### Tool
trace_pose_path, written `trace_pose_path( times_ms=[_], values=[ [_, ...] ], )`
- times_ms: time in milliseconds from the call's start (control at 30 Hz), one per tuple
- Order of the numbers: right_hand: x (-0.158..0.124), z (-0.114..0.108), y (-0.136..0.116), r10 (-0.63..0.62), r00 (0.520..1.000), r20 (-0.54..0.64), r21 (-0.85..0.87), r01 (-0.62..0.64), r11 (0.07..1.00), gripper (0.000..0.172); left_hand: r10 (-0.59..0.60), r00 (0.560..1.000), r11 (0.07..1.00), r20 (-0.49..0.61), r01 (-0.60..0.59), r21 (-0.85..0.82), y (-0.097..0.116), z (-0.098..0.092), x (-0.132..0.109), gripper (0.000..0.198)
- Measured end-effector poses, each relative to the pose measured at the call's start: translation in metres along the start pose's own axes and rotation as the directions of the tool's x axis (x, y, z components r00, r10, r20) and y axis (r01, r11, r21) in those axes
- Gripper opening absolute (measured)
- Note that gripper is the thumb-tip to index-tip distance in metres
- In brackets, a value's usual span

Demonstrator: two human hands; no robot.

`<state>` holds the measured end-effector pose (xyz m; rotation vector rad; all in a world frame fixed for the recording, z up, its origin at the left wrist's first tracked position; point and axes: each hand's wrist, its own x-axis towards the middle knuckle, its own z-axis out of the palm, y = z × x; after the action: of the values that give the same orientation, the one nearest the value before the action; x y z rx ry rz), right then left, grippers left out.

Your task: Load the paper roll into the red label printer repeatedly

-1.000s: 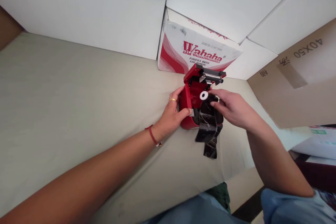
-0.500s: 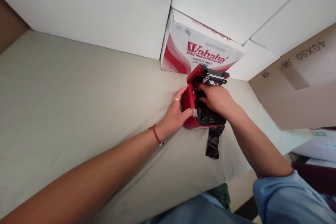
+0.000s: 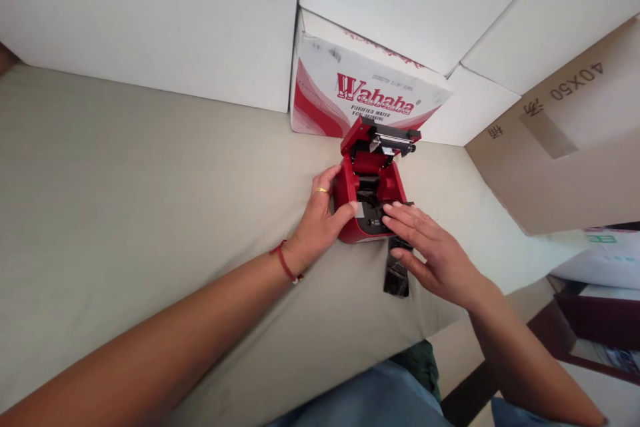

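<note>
A small red label printer stands on the cloth-covered surface with its lid tilted up and its black inner compartment showing. My left hand grips the printer's left side, fingers along the outer wall and thumb on the front corner by a small grey patch. My right hand is open, its fingers stretched out flat over the front right edge. A glossy black strip hangs out over the front of the printer and lies on the cloth. The right fingers partly cover it.
Behind the printer stands a white and red Wahaha water carton, against stacked white boxes. A brown cardboard box is on the right. The pale cloth covers the surface, with its front edge near my body.
My right hand has come out of the printer's compartment and moved toward me, to the front right edge. The left hand keeps its hold. The view has shifted slightly.
</note>
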<state>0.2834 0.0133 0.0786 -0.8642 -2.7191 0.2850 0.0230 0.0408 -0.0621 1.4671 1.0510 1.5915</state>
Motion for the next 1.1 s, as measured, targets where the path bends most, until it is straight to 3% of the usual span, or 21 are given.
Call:
trace_pose_path(
  times_ms=[67, 167, 233, 300, 433, 533, 633, 700, 767, 867, 1000, 1100],
  values=[
    [-0.009, 0.013, -0.002, 0.030, 0.999, -0.025, -0.038, -0.031, 0.999, 0.072, 0.058, 0.996, 0.993, -0.063, -0.051, 0.106, 0.013, -0.001, -0.004, 0.059],
    [-0.011, 0.027, -0.007, 0.040, 0.997, -0.070, -0.059, -0.044, 0.997, 0.082, 0.326, 0.939, 0.902, -0.108, -0.275, 0.332, 0.037, 0.000, -0.012, 0.050],
    [-0.010, 0.031, -0.012, 0.038, 0.994, -0.099, -0.047, -0.042, 0.998, 0.088, 0.489, 0.872, 0.809, -0.034, -0.439, 0.391, 0.051, 0.003, -0.018, 0.051],
    [-0.010, 0.030, -0.017, 0.047, 0.993, -0.110, -0.001, -0.047, 0.999, 0.093, 0.569, 0.818, 0.736, 0.080, -0.550, 0.395, 0.058, 0.005, -0.023, 0.061],
    [-0.008, 0.016, -0.015, 0.188, 0.970, -0.154, 0.210, -0.154, 0.966, 0.088, 0.554, 0.802, 0.691, 0.225, -0.593, 0.413, 0.057, 0.008, -0.028, 0.071],
    [0.011, 0.001, 0.012, 0.338, 0.880, -0.334, 0.307, -0.238, 0.921, 0.071, 0.565, 0.788, 0.659, 0.243, -0.609, 0.442, 0.054, 0.008, -0.028, 0.062],
    [0.054, -0.010, 0.056, 0.356, 0.798, -0.486, 0.304, -0.228, 0.925, 0.074, 0.587, 0.774, 0.619, 0.236, -0.617, 0.486, 0.053, 0.009, -0.028, 0.054],
    [0.087, -0.013, 0.081, 0.359, 0.801, -0.479, 0.290, -0.242, 0.926, 0.084, 0.577, 0.778, 0.620, 0.247, -0.615, 0.487, 0.054, 0.009, -0.028, 0.056],
    [0.114, -0.013, 0.095, 0.358, 0.837, -0.414, 0.280, -0.257, 0.925, 0.090, 0.560, 0.787, 0.639, 0.261, -0.610, 0.468, 0.054, 0.008, -0.029, 0.061],
    [0.131, -0.012, 0.088, 0.340, 0.870, -0.357, 0.284, -0.245, 0.927, 0.091, 0.564, 0.784, 0.649, 0.262, -0.616, 0.446, 0.054, 0.006, -0.029, 0.061],
    [0.109, -0.010, 0.058, 0.305, 0.854, -0.421, 0.265, -0.206, 0.942, 0.076, 0.602, 0.763, 0.633, 0.234, -0.635, 0.444, 0.057, 0.004, -0.027, 0.055],
    [0.080, -0.006, 0.044, 0.252, 0.883, -0.397, 0.194, -0.187, 0.963, 0.064, 0.615, 0.755, 0.609, 0.228, -0.638, 0.471, 0.059, 0.004, -0.026, 0.045]
  ],
)
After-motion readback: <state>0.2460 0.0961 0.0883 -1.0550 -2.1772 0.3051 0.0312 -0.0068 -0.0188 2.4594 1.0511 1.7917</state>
